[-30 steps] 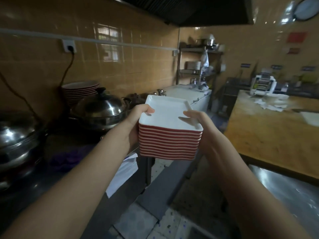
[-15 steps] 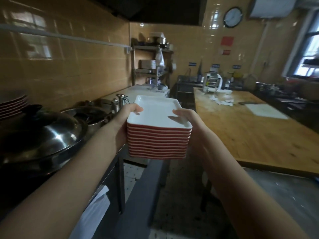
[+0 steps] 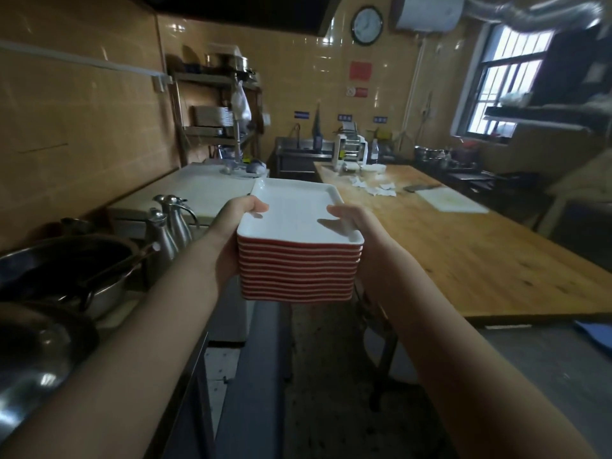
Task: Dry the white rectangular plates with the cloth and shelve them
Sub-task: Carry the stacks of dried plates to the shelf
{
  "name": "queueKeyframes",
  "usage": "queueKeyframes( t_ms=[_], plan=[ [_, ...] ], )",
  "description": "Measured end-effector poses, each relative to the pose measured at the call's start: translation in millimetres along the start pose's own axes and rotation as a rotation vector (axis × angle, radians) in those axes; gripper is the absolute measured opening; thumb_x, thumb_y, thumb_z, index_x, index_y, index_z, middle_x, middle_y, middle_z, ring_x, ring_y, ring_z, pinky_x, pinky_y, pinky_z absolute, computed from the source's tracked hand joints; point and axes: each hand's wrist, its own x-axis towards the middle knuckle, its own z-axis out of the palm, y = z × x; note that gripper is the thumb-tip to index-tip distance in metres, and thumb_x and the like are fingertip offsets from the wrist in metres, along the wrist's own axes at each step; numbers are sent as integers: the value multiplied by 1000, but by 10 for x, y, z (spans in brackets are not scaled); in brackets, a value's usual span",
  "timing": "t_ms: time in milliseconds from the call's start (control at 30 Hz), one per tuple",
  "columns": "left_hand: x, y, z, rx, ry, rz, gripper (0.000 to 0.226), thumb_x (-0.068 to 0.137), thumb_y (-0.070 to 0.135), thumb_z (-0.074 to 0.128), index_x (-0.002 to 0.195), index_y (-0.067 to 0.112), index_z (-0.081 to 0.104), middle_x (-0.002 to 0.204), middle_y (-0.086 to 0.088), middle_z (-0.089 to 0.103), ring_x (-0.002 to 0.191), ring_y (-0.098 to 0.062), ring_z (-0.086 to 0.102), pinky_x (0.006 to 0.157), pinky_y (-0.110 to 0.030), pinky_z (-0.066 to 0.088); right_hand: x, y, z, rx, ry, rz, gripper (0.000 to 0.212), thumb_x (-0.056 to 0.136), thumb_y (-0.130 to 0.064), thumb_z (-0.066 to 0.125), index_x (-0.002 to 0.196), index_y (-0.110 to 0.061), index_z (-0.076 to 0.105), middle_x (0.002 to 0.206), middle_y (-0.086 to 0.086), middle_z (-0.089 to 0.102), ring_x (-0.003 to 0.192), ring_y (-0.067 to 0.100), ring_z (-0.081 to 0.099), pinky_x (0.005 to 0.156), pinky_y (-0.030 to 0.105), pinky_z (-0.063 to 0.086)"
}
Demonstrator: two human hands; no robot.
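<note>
Both hands are out in front at the centre of the frame, carrying one stack of plates [image 3: 298, 270] between them, in the air over the aisle floor. I count about ten plates by their red edges, though the lowest ones blur together. The top plate is white inside and bare. The left hand [image 3: 228, 240] grips the stack's left side, thumb hooked over the top rim. The right hand [image 3: 367, 246] grips the right side, thumb lying on the top plate's inner face. The fingers of both hands are hidden behind or under the stack.

At left centre two metal jugs [image 3: 172, 223] stand side by side on a dark surface [image 3: 185, 376]. Just beside them, further left, sits one wide steel pan [image 3: 66, 270], and one shiny lid [image 3: 33, 359] lies in the lower left. Behind the jugs there is a white-topped chest [image 3: 205, 190].

The right half of the frame holds one long wooden surface [image 3: 463, 260]. At its far end lie one white board [image 3: 450, 200], a cleaver [image 3: 420, 187] just beside it, and several scraps of white paper [image 3: 377, 188].

In the upper left a metal rack [image 3: 215, 130] stands against the tiled wall, with a stack of trays on one shelf. There is one clock [image 3: 367, 25] at the upper centre and one barred window [image 3: 506, 77] at the upper right.
</note>
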Motion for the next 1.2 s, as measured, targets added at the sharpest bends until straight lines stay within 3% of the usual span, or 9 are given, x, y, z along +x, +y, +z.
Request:
queueKeyframes(
  t_ms=[167, 267, 367, 567, 667, 833, 1000, 1200],
  plan=[
    [569, 65, -52, 20, 1, 63, 53, 75, 25, 54, 124, 5, 55, 105, -15, 57, 90, -29, 55, 83, -38, 46, 652, -18, -50, 18, 41, -25, 33, 88, -15, 55, 117, 1, 52, 70, 11, 72, 54, 22, 68, 44, 22, 50],
    [1050, 93, -100, -10, -51, 50, 25, 80, 25, 52, 97, 10, 63, 76, -7, 66, 62, -22, 63, 60, -24, 49, 1108, -81, -101, 13, 32, -8, 38, 87, -17, 56, 120, 0, 51, 72, 11, 73, 53, 22, 68, 44, 23, 50],
    [1652, 138, -86, -3, -48, 41, 18, 78, 27, 52, 84, 12, 62, 63, -2, 65, 48, -17, 61, 52, -19, 48, 1695, -211, -213, 10, 26, -57, 33, 91, -10, 52, 121, 3, 46, 61, 8, 71, 51, 19, 68, 39, 20, 48],
    [2928, 375, 111, -8, -26, 6, 26, 76, 27, 54, 96, 12, 62, 71, -4, 68, 55, -20, 63, 55, -23, 51, 2946, -606, -493, -33, 45, -46, 34, 90, -10, 52, 121, 4, 47, 57, 6, 70, 44, 16, 65, 37, 17, 45],
    [3433, 503, 218, -47, -39, 20, 20, 78, 24, 52, 90, 13, 64, 63, -3, 68, 48, -17, 64, 47, -22, 52, 3448, -805, -615, -44, 34, -32, 31, 89, -13, 54, 117, 2, 52, 61, 6, 71, 46, 17, 66, 38, 17, 46],
    [4273, 740, 322, -51, -14, 27, 18, 81, 22, 50, 88, 11, 62, 59, -3, 67, 45, -16, 63, 44, -21, 50, 4301, -1097, -741, -34, 8, -9, 6, 89, -14, 55, 90, -9, 51, 62, 5, 71, 48, 18, 67, 40, 20, 48],
    [5084, 856, 300, -62, -18, 25, 18, 79, 22, 51, 89, 12, 62, 60, -3, 68, 47, -17, 63, 48, -22, 51, 5119, -1254, -841, -34, -13, -10, 9, 89, -12, 54, 94, -5, 52, 65, 6, 72, 50, 19, 68, 41, 20, 49],
    [6306, 907, 117, -75, -38, -8, 20, 78, 21, 51, 91, 12, 63, 63, -5, 69, 48, -18, 64, 49, -25, 52, 6309, -1290, -935, -62, 52, -14, 28, 89, -13, 55, 113, -1, 48, 66, 3, 72, 52, 15, 69, 42, 18, 48]
  ],
)
